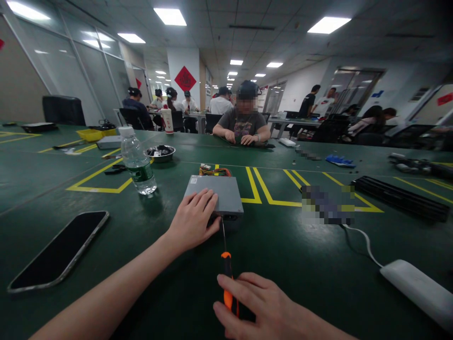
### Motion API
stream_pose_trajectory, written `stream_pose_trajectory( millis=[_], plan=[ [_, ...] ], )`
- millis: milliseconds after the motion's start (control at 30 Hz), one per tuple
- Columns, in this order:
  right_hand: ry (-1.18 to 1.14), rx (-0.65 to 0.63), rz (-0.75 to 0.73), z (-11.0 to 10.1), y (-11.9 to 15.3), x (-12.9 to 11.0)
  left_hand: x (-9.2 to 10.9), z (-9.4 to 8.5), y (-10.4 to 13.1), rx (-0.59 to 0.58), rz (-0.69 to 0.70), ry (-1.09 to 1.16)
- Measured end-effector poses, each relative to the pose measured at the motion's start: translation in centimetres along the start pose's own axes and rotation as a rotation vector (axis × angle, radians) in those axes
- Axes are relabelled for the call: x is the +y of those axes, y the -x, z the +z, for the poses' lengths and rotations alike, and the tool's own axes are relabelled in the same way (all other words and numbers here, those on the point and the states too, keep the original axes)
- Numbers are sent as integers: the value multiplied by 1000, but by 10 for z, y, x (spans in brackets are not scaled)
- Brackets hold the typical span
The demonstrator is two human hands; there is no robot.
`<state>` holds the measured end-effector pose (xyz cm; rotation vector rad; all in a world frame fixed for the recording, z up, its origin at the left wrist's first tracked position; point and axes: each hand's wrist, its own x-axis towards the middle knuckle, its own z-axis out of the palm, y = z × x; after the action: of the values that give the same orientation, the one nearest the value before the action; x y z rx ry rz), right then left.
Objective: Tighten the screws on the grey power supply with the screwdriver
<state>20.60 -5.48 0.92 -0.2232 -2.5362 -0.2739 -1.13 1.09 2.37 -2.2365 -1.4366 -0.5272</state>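
A grey metal box [224, 191] lies flat on the green table, with a bundle of coloured wires [215, 172] at its far side. My left hand [194, 219] rests on its top left part, fingers spread over the lid and thumb by the near edge. An orange and black screwdriver [227, 278] points away from me, its shaft tip touching or very near the box's front face. Around its handle, the fingers of my right hand [251, 302] are curled.
To the left are a phone [60, 250], a water bottle [138, 165] and a metal bowl [161, 153]. A white power strip [417, 293] and a black slatted part [399, 198] lie right. Across the table [177, 283] sits a person [242, 123].
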Motion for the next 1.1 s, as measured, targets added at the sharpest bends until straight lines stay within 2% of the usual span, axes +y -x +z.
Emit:
stream_pose_trajectory(
  millis=[167,400,600,833,1100],
  plan=[
    [-10,46,-12,3,1,1,0,-1,0,-4,-2,-8],
    [8,-3,6,1,0,0,0,-1,0,29,7,2],
    [-23,30,1,2,0,1,0,0,0,9,2,3],
    [-55,7,-4,-1,-2,3,0,0,1,5,1,3],
    [-21,107,-28,6,1,3,1,0,0,-7,-3,-12]
  ],
)
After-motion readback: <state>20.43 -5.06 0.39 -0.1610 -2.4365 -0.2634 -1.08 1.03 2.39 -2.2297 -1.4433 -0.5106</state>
